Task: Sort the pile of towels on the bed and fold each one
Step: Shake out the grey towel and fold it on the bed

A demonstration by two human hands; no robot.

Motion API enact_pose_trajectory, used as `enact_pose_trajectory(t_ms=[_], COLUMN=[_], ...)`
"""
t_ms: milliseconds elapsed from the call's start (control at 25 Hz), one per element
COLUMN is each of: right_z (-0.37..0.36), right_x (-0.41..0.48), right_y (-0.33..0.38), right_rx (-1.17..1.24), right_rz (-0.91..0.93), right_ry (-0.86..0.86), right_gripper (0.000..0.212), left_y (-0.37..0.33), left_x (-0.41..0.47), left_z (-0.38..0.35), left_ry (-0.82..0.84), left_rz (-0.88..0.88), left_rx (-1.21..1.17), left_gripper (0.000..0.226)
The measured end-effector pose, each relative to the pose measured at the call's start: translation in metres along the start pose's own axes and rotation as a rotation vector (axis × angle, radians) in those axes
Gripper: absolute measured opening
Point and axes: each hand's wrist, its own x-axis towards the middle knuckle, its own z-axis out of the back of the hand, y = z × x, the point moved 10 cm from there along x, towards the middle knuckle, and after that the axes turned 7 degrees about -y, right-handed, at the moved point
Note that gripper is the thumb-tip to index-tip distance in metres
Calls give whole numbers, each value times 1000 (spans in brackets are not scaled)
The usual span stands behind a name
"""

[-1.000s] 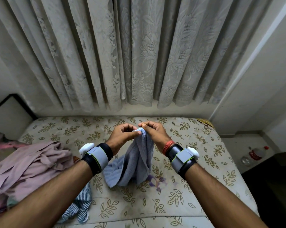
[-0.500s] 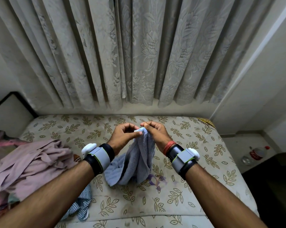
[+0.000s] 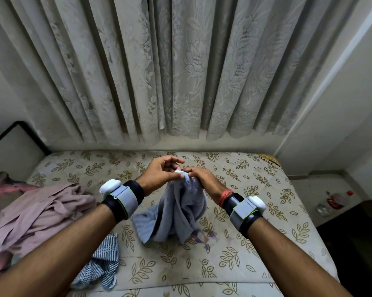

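A pale blue-grey towel (image 3: 176,213) hangs bunched over the middle of the bed, its lower end resting on the mattress. My right hand (image 3: 202,176) pinches its top corner. My left hand (image 3: 159,172) is at the same corner, thumb and forefinger on the cloth, the other fingers spread. A mauve-pink pile of cloth (image 3: 33,213) lies at the left of the bed. A blue and white striped cloth (image 3: 103,264) lies under my left forearm, partly hidden.
The bed (image 3: 255,243) has a cream cover with a leaf print. Lace curtains (image 3: 180,71) hang behind it. To the right, a low floor area holds a plastic bottle with a red cap (image 3: 337,199). A dark headboard frame (image 3: 20,136) stands at the far left.
My left hand's fingers have loosened and spread at the towel's corner. The towel hangs much as before, and both hands stay close together.
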Motion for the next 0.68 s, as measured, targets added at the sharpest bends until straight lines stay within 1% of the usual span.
enact_pose_trajectory(t_ms=[80,120,240,320,400,480,600,680], right_z=[-5,-8,-10,-9,-6,-2,-1,-4], right_x=[-1,0,-3,-2,-2,-1,2,2], right_y=[6,9,16,19,21,19,13,11], right_rx=[-75,-103,-131,-135,-157,-140,-125,-128], right_rz=[42,80,158,196,218,204,184,176], right_ry=[42,62,79,64,18,-41,-88,-92], right_gripper=[41,42,34,26,19,25,21,23], left_y=[-8,-11,-22,-24,-20,-11,6,14], left_x=[4,6,6,4,2,0,-7,-11], left_z=[1,1,1,4,8,12,20,21], left_ry=[42,55,69,38,-9,-45,-118,-145], left_rz=[-10,-16,-42,-50,-37,-11,35,69], left_rx=[67,91,134,147,120,53,6,4], left_gripper=[44,42,32,24,24,25,26,19])
